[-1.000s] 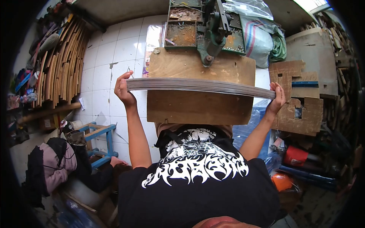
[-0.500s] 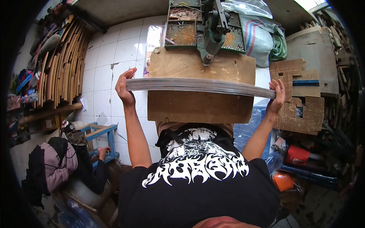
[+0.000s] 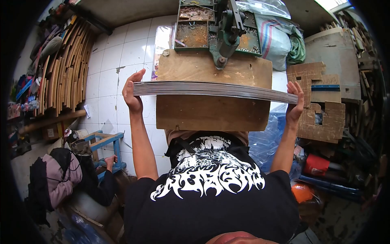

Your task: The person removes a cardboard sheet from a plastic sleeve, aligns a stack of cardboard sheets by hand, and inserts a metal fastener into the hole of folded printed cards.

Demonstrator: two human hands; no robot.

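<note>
A long stack of thin grey strips (image 3: 211,90) spans the view between my two hands, over a wooden board (image 3: 211,116). My left hand (image 3: 132,92) presses against the stack's left end, thumb and fingers around it. At the right end, my right hand (image 3: 295,99) has its palm against the strip ends, with its fingers pointing up. The stack bows slightly and its strips lie close together. Beyond the board's far edge stands a green metal press (image 3: 225,44).
Green trays (image 3: 193,34) with small metal bits flank the press. Cut cardboard (image 3: 321,126) and a white sack (image 3: 274,40) are at right. Wooden strips (image 3: 67,69) lean at left. Near a blue stool (image 3: 106,142) is another person's hand (image 3: 110,162).
My right hand has shifted slightly outward and turned more upright at the stack's end. The stack remains between my hands. The other person's hand has moved up beside the blue stool.
</note>
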